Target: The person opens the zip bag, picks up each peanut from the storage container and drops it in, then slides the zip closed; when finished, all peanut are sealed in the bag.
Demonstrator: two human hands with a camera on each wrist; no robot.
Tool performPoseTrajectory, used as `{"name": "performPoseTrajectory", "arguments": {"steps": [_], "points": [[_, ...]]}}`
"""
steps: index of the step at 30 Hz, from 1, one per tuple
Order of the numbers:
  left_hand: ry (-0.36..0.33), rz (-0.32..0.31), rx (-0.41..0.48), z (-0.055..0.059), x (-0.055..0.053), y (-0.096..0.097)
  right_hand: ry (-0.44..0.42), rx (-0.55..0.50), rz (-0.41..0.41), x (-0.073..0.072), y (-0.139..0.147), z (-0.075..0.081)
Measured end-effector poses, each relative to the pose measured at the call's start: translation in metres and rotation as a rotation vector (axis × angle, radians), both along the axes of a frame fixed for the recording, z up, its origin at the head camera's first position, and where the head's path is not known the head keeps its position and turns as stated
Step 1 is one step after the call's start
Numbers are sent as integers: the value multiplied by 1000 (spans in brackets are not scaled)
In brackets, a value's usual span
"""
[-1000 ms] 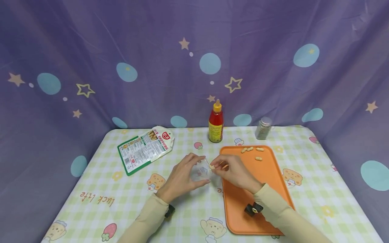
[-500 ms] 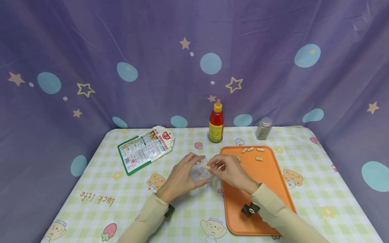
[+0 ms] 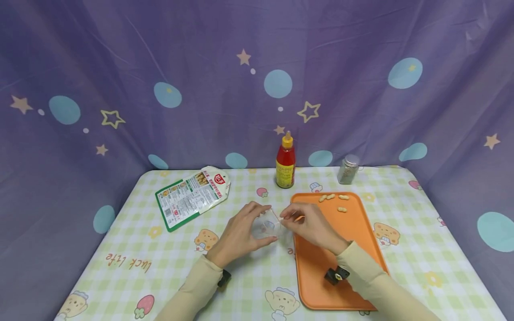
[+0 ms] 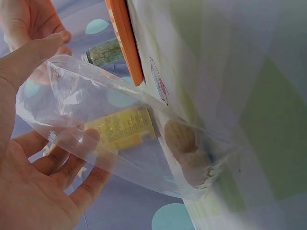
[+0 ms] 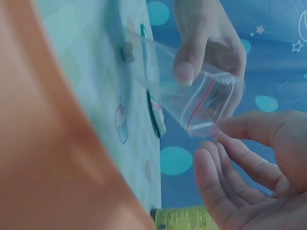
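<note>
A clear zip-lock bag [image 3: 265, 225] with a red line near its mouth is held up over the tablecloth. My left hand [image 3: 239, 232] grips it, thumb on one side and fingers on the other. My right hand [image 3: 311, 225] pinches the bag's mouth edge between thumb and finger, as the right wrist view shows. An unshelled peanut [image 4: 187, 151] lies at the bottom of the bag. Several more peanuts [image 3: 341, 209] rest near the far end of the orange tray [image 3: 333, 285], below my right forearm.
A red sauce bottle [image 3: 285, 165] with a yellow cap stands at the back. To its right is a small glass spice jar [image 3: 348, 169]. A green-and-white food packet [image 3: 192, 200] lies flat at the left. A purple curtain [image 3: 209, 89] hangs behind the table.
My right hand moved left to the bag's mouth with a peanut, then back slightly right; no peanut shows in its fingers now. My left hand has kept its place with the bag.
</note>
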State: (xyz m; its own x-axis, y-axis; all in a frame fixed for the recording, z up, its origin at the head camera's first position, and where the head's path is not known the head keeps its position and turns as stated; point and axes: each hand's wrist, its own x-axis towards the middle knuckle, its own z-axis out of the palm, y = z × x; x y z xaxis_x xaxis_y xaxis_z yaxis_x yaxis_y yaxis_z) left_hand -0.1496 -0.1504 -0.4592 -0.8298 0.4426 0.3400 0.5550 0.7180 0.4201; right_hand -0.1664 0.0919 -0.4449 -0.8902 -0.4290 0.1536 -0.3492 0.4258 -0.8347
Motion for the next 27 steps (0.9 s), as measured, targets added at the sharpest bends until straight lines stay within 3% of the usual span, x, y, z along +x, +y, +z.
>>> {"name": "performPoseTrajectory", "arguments": {"steps": [10, 19, 27], "points": [[-19, -6, 6, 1, -1, 1, -31, 41, -51, -2, 35, -19], [-54, -4, 3, 1, 0, 2, 55, 132, -121, -6, 67, -38], [-50, -14, 4, 0, -1, 4, 10, 178, -194, -12, 80, -47]]}}
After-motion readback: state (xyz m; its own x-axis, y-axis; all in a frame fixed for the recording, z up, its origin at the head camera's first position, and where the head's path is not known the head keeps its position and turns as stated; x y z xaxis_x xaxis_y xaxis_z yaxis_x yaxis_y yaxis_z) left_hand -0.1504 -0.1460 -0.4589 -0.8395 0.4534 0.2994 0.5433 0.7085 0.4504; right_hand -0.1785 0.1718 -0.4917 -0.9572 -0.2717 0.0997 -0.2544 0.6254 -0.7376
